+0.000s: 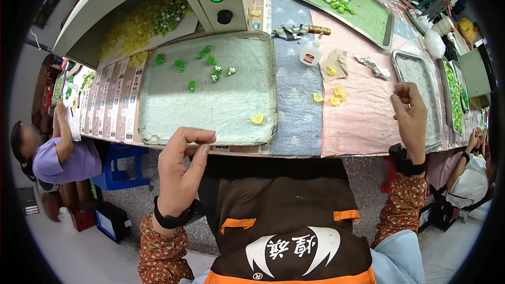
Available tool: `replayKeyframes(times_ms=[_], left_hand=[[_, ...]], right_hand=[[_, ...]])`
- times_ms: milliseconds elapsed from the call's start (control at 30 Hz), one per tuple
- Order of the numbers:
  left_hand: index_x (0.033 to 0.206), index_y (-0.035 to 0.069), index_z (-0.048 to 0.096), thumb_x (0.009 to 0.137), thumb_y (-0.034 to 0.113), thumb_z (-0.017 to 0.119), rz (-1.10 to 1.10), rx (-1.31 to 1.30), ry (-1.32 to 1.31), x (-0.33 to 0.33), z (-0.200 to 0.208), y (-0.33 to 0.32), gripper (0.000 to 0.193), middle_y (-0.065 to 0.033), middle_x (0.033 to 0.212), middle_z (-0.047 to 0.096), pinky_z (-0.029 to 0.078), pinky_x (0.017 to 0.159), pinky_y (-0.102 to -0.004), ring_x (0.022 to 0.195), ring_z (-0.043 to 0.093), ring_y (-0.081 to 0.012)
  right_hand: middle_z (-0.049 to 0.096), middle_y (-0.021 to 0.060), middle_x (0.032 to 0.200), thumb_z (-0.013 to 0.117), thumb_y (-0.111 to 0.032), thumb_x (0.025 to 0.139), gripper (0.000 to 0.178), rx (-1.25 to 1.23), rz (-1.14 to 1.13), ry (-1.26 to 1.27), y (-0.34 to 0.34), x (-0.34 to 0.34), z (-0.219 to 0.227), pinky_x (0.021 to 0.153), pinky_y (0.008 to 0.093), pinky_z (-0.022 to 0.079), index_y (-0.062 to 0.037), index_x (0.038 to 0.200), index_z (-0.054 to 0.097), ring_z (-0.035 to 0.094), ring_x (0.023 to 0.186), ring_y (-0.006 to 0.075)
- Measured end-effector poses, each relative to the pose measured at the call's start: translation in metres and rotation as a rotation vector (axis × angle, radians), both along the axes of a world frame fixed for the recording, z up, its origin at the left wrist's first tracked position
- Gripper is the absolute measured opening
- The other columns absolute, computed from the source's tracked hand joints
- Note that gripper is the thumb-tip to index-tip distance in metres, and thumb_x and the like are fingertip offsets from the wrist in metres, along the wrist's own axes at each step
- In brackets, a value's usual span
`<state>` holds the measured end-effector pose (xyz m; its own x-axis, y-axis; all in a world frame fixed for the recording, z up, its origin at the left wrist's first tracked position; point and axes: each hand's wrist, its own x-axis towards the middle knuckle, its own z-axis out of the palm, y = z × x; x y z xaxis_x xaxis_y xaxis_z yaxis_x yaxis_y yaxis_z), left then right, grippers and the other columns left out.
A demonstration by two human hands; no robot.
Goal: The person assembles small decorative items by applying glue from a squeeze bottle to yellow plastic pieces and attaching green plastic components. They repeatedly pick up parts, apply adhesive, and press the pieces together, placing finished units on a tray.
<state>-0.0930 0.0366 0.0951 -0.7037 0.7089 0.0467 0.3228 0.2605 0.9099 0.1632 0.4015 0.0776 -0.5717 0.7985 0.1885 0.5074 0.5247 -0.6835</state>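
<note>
My left hand (181, 171) hovers over the front edge of a cloth-lined tray (210, 110), fingers bent, thumb and forefinger apart, nothing visible between them. Several small green pieces (180, 64), a few with black-and-white panda-like figures (232, 70), lie in the tray's far half. A yellow curved piece (257, 119) rests near its right front corner. Over the right end of the pink cloth (363, 121), my right hand (411, 115) is raised, loosely curled, thumb apart from the fingers, and I see nothing in it. Several yellow pieces (338, 93) lie on that cloth, left of the hand.
A light box (126, 5) with lit lamps holds heaps of yellow and green pieces at the far left. A white squeeze bottle (311, 52) stands mid-table. Trays (386, 21) sit at the far right. Co-workers sit left (66, 155) and right (471, 179).
</note>
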Motion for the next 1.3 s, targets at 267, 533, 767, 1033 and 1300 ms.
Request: replayKeyframes(times_ms=[267, 533, 767, 1033, 1300], left_hand=[[0.108, -0.001, 0.065, 0.096, 0.003, 0.059, -0.103, -0.168, 0.168, -0.048, 0.004, 0.053, 0.014, -0.003, 0.102, 0.066, 0.048, 0.077, -0.0255, 0.091, 0.06, -0.0097], [0.106, 0.008, 0.068, 0.091, 0.014, 0.062, -0.03, -0.392, 0.588, -0.088, -0.03, 0.094, 0.017, -0.0082, 0.096, 0.066, 0.05, 0.081, -0.0381, 0.088, 0.063, -0.0261], [0.111, 0.012, 0.066, 0.091, 0.018, 0.065, -0.041, -0.391, 0.774, -0.081, -0.043, 0.116, 0.02, -0.0063, 0.097, 0.065, 0.05, 0.083, -0.0416, 0.098, 0.062, -0.0278], [0.097, 0.01, 0.066, 0.092, 0.019, 0.065, -0.357, -0.193, 0.676, -0.011, -0.021, 0.146, 0.01, -0.0079, 0.091, 0.061, 0.049, 0.078, -0.0436, 0.09, 0.06, -0.0302], [0.099, 0.007, 0.06, 0.089, 0.021, 0.066, -0.354, -0.188, 0.857, 0.019, -0.054, 0.189, 0.018, -0.0103, 0.093, 0.063, 0.055, 0.075, -0.042, 0.096, 0.062, -0.0305]], right_hand=[[0.062, 0.0115, 0.113, 0.072, -0.017, 0.088, 0.045, -0.07, 0.357, 0.093, -0.021, -0.11, -0.005, 0.073, 0.0321, 0.053, -0.0016, 0.127, 0.056, 0.063, 0.09, 0.0196], [0.062, 0.0126, 0.107, 0.074, -0.02, 0.087, 0.046, -0.082, 0.428, 0.007, -0.002, -0.172, -0.029, 0.074, 0.0336, 0.052, -0.0022, 0.126, 0.058, 0.06, 0.084, 0.0189], [0.069, 0.02, 0.11, 0.074, -0.023, 0.086, 0.052, -0.117, 0.4, -0.074, 0.002, -0.171, -0.039, 0.086, 0.037, 0.052, 0.0042, 0.128, 0.059, 0.067, 0.095, 0.0302], [0.071, 0.0146, 0.105, 0.067, -0.015, 0.095, 0.028, -0.418, 0.426, 0.555, -0.018, -0.107, 0.028, 0.083, 0.0291, 0.054, 0.002, 0.115, 0.058, 0.067, 0.095, 0.017], [0.07, 0.0124, 0.102, 0.063, -0.018, 0.097, 0.033, -0.534, 0.268, 0.586, -0.06, -0.051, 0.026, 0.061, 0.0228, 0.045, 0.0005, 0.123, 0.053, 0.062, 0.082, 0.0115]])
